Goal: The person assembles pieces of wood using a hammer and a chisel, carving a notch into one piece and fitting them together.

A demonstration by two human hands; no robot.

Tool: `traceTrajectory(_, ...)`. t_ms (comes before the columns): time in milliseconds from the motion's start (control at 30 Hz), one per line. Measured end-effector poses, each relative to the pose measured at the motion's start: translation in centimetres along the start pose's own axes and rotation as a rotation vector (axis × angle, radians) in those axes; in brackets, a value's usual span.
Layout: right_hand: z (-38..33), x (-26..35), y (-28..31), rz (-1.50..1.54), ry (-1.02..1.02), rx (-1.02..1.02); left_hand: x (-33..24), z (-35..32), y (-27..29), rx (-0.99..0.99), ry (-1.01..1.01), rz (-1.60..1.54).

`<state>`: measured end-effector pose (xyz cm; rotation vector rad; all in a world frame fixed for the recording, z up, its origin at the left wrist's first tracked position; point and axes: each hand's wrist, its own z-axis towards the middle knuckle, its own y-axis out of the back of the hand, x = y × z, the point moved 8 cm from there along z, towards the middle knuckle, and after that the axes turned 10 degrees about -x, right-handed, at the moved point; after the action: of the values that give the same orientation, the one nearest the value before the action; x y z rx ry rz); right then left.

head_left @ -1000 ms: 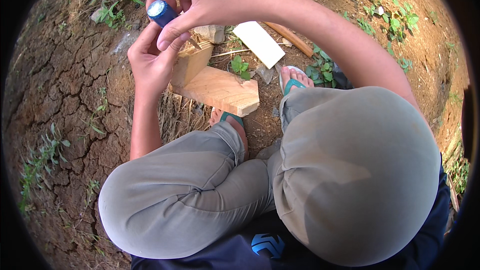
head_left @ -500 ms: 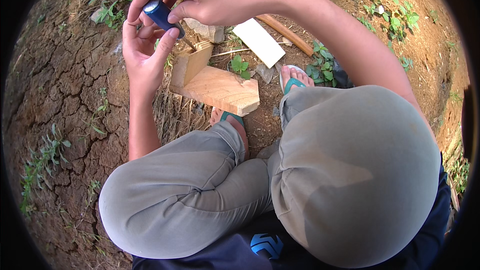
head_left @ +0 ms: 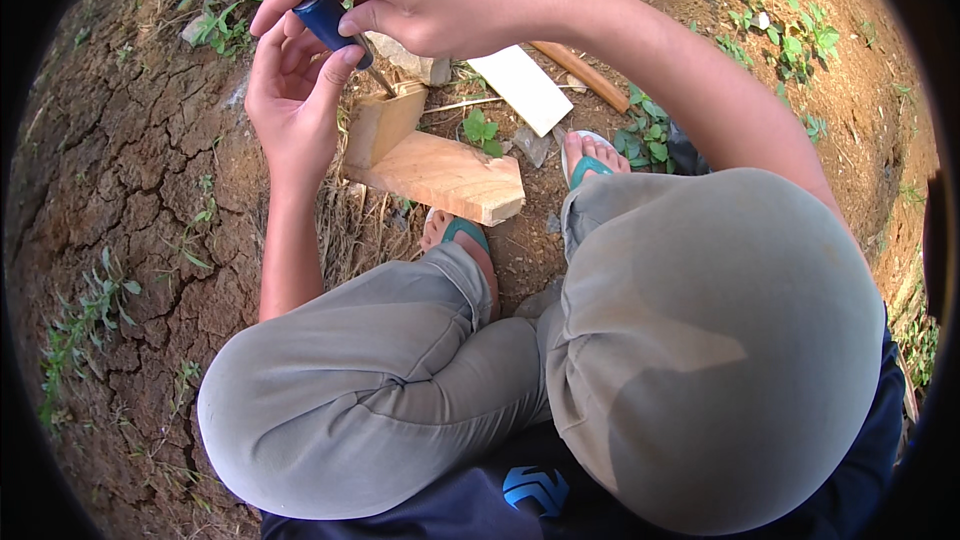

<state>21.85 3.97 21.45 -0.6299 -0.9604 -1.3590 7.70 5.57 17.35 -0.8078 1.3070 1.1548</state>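
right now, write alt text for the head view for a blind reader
The person's right hand holds a tool by its blue handle, its metal shaft slanting down to the top edge of an upright wooden piece, with the left hand at the handle's lower end. A flat wooden piece adjoins the upright one; a white board lies nearby.

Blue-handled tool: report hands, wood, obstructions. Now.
Right hand gripping blue-handled tool; left hand close alongside. Tip at upright board's top edge. Stone beyond board, apparently not blocking.
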Motion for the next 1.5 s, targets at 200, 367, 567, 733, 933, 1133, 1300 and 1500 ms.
traceTrajectory(200,-0.1,1.6,0.4,-0.043,0.047,-0.137,0.9,-0.9,0.5,0.096,0.079,0.016)
traceTrajectory(367,0.7,-0.4,0.7,-0.003,-0.038,-0.045,1.4,-0.7,1.6,0.051,0.081,0.110)
traceTrajectory(567,0.9,0.0,0.1,0.056,-0.059,0.035,1.1,-0.3,0.7,0.069,0.100,0.046)
traceTrajectory(733,1.2,1.0,-0.8,0.043,-0.112,0.098,1.3,-0.5,0.6,0.021,0.109,-0.046)
traceTrajectory(933,1.2,0.0,-1.1,0.055,-0.062,0.052,1.2,-0.5,0.0,-0.048,0.025,-0.082)
traceTrajectory(1133,1.6,-0.7,0.4,-0.146,0.030,-0.029,0.8,0.0,-1.9,-0.066,0.033,-0.041)
traceTrajectory(1300,0.1,-1.9,6.1,-0.281,-0.230,-0.210,0.5,-0.3,-0.4,-0.147,0.028,0.029)
traceTrajectory(1500,-19.5,-11.3,8.5,-0.953,-0.871,0.046,1.6,0.2,-0.6,-0.088,0.035,-0.104)
